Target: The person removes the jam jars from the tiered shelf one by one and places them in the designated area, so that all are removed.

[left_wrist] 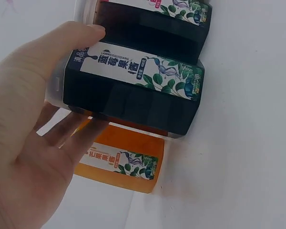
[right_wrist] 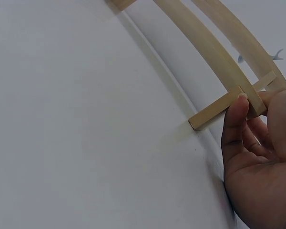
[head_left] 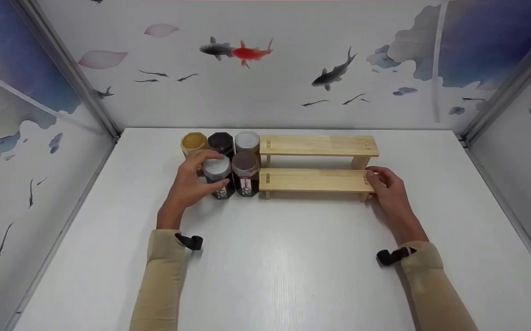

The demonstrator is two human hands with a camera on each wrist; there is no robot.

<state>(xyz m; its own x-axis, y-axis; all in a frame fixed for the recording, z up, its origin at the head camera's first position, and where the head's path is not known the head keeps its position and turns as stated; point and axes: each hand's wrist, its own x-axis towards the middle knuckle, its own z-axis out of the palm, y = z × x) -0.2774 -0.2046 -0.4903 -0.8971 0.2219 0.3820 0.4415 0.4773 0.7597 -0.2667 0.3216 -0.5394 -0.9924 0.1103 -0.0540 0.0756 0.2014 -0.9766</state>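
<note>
The left hand (head_left: 192,181) is wrapping its fingers and thumb around a dark jar with a grey lid (head_left: 218,177), which is standing upright on the white counter (head_left: 293,257) in the near row of a small cluster of jars. In the left wrist view the thumb is lying along the upper side of this dark jar (left_wrist: 133,90) while the fingers are curling underneath, pressing on its dark glass below the white label with green leaves.

Just to the right of it, a jar with a brown lid (head_left: 246,174) is standing touching the left end of a two-step wooden rack (head_left: 316,163). Behind these, in the far row, an amber jar (head_left: 193,143), a jar with a black lid (head_left: 221,143) and a jar with a pale grey lid (head_left: 247,142) are sitting side by side. The amber jar (left_wrist: 119,162) is also showing just beyond the fingers in the left wrist view.

The right hand (head_left: 387,188) is holding the right end of the rack's lower step, with its fingers curling over the top and its thumb at the near edge. The right wrist view is showing the thumb (right_wrist: 234,124) pressing against the wooden end piece (right_wrist: 219,110) of the rack, which is resting on the counter.

Both beige sleeves (head_left: 162,280) are reaching in from the near edge.
</note>
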